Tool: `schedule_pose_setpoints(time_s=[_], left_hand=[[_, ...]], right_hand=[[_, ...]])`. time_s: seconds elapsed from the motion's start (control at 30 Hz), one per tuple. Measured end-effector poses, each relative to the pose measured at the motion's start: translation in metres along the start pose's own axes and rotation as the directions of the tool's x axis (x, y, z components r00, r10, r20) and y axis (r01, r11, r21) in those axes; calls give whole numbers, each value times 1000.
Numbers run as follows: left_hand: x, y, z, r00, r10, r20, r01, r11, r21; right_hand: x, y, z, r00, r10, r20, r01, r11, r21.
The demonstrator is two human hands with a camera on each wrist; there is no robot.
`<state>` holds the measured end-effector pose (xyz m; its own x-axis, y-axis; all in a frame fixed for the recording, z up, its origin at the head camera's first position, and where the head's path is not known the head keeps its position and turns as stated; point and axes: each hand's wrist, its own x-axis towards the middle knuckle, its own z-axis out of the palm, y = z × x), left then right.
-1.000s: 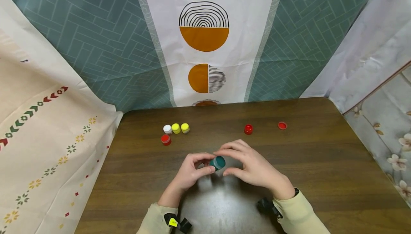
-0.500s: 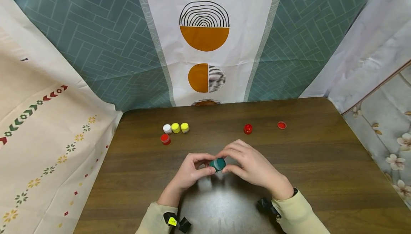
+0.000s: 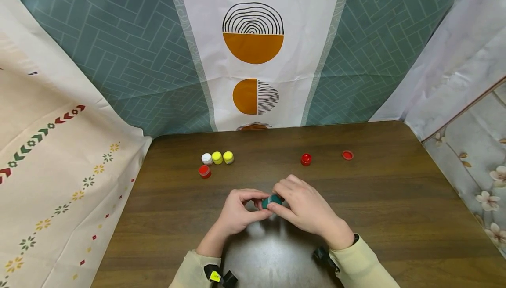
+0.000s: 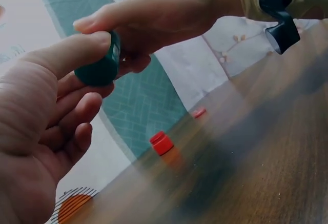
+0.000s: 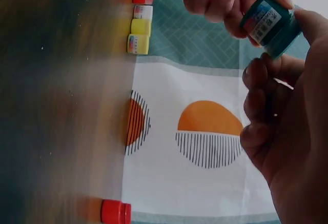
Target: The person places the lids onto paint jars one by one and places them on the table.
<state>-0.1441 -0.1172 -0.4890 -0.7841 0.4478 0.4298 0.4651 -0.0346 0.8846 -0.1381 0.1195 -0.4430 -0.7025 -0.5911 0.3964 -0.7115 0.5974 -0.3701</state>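
Note:
A small dark green paint jar [image 5: 267, 23] with a printed label is held in the air between both hands, tilted with its lid toward the right hand. My left hand [image 3: 236, 211] grips the jar's body between thumb and fingers. The right hand [image 3: 302, 204] pinches the lid end with thumb and forefinger; its other fingers are curled below in the right wrist view. Beyond the hands stands an uncapped red paint jar [image 3: 306, 160], and a red lid [image 3: 348, 155] lies to its right.
At the back left of the wooden table [image 3: 166, 217] stand a white jar [image 3: 207, 159], two yellow jars [image 3: 217, 158] and a capped red jar [image 3: 204, 171]. Patterned cloths hang behind the table and at both sides.
My right hand has closed in on the green jar and now pinches its lid, where it was apart from it before. The jar has shifted slightly right in the left hand's grip.

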Motion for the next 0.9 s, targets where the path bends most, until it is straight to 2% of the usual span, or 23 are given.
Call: schedule_pose_setpoints(time_s=[0.23, 0.4, 0.53, 0.77, 0.9], left_hand=[[1, 2, 4, 996, 72, -58, -68, 995, 78], [0, -1, 5, 991, 102, -85, -93, 990, 102], [0, -1, 5, 991, 92, -93, -82, 990, 113], [1, -3, 5, 991, 72, -115, -50, 981, 186], [1, -2, 5, 992, 40, -123, -16, 982, 189]], right_hand=[[3, -5, 2, 998, 55, -21, -56, 997, -50], [5, -7, 4, 996, 89, -31, -91, 993, -72], [5, -7, 5, 994, 106, -36, -108, 991, -76], [5, -6, 4, 992, 119, -42, -122, 990, -71], [5, -6, 3, 992, 114, -51, -118, 989, -89]])
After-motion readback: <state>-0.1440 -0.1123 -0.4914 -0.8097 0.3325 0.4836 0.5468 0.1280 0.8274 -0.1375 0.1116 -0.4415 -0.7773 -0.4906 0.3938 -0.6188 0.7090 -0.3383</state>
